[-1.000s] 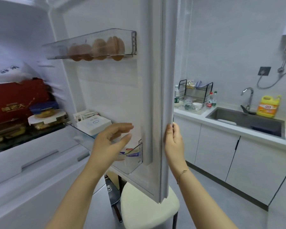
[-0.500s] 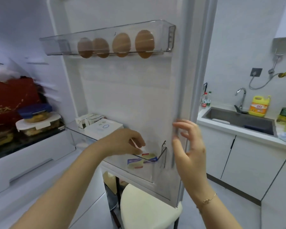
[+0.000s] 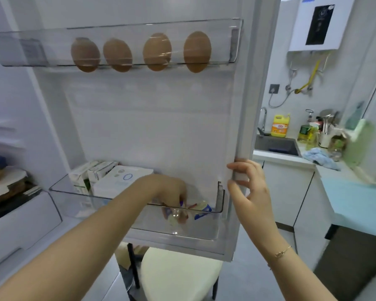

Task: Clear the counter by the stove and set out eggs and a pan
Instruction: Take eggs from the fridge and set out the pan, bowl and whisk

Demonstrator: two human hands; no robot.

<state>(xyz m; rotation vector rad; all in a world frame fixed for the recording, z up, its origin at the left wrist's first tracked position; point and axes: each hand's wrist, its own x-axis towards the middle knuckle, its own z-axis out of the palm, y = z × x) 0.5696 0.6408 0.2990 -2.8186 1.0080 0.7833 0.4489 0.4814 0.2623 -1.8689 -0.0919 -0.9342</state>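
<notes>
Four brown eggs [image 3: 156, 52] stand on end in a row in the clear upper shelf [image 3: 233, 40] of the open fridge door [image 3: 152, 127], seen through its see-through front wall, the two on the left near each other, the others spaced out; they are likely light, rigid and brittle, with smooth shells that may be cold and a little slick, so each is best lifted from above with fingertips spread round its widest part, gently, and cradled in the palm rather than squeezed; the shelf's front wall means lifting straight up before drawing out. Below, the left hand [image 3: 172, 187] reaches down into the lower door bin [image 3: 217, 216], its fingers curled among small packets [image 3: 201, 210] there; whether it actually pinches one I cannot tell, since the bin wall and blur hide the fingertips. The right hand [image 3: 248, 187] is at the door's outer edge, fingers loosely bent and touching the edge near the top finger, not clamped round it. Cartons [image 3: 89, 174] and a white box [image 3: 122, 181] sit at the left end of the same bin. Beyond the door lie a sink [image 3: 278, 145], a yellow bottle [image 3: 280, 126] and a blue cloth [image 3: 319, 157] on the counter [image 3: 269, 155]; a cream stool [image 3: 178, 276] stands under the door; no pan is visible.
</notes>
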